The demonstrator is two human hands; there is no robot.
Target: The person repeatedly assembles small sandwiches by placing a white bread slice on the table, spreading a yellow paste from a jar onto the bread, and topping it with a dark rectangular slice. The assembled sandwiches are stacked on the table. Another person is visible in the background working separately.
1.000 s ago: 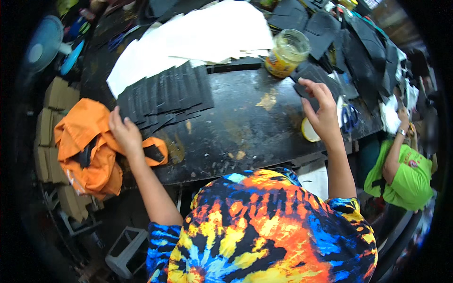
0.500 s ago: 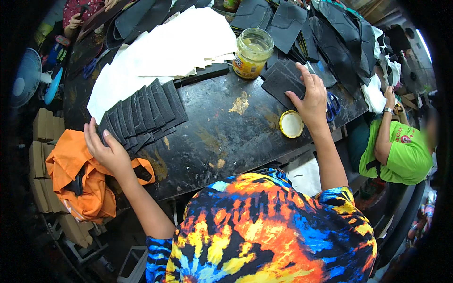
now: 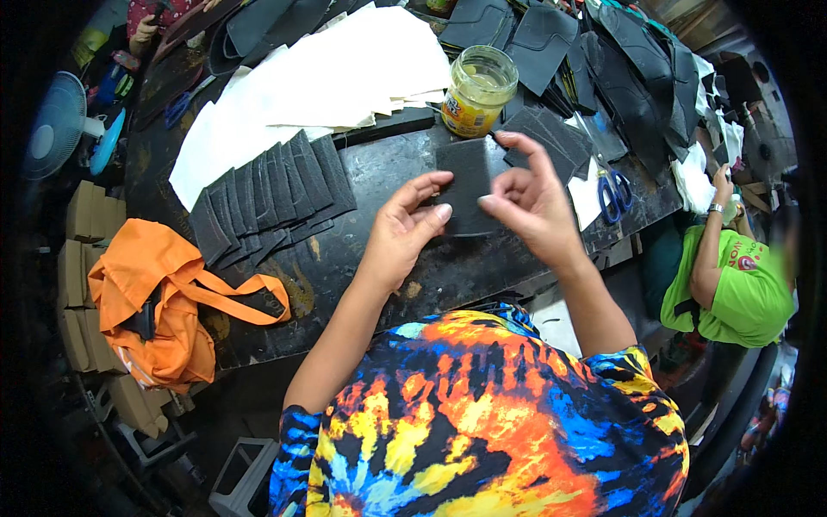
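In front of me, over the dark table, a black rectangular padding piece (image 3: 464,172) is held between both hands. My left hand (image 3: 408,226) is closed on its left edge, thumb toward me. My right hand (image 3: 543,207) pinches its right edge with thumb and curled fingers, the index finger raised. Several similar black pieces (image 3: 276,185) lie overlapped in a fanned row on the left. A smaller group of such pieces (image 3: 556,138) lies just beyond my right hand. Behind the held piece stands an open glass jar (image 3: 478,93) with a yellow label.
White sheets (image 3: 319,77) spread over the table's far left. Black cut panels (image 3: 543,43) are heaped at the far right. Blue-handled scissors (image 3: 615,196) lie right of my right hand. An orange bag (image 3: 155,297) sits at the left edge. A person in green (image 3: 732,280) is at right.
Both hands have come to the middle; the left hand left the fanned row. A black piece is now held between them. The jar lid is no longer visible.
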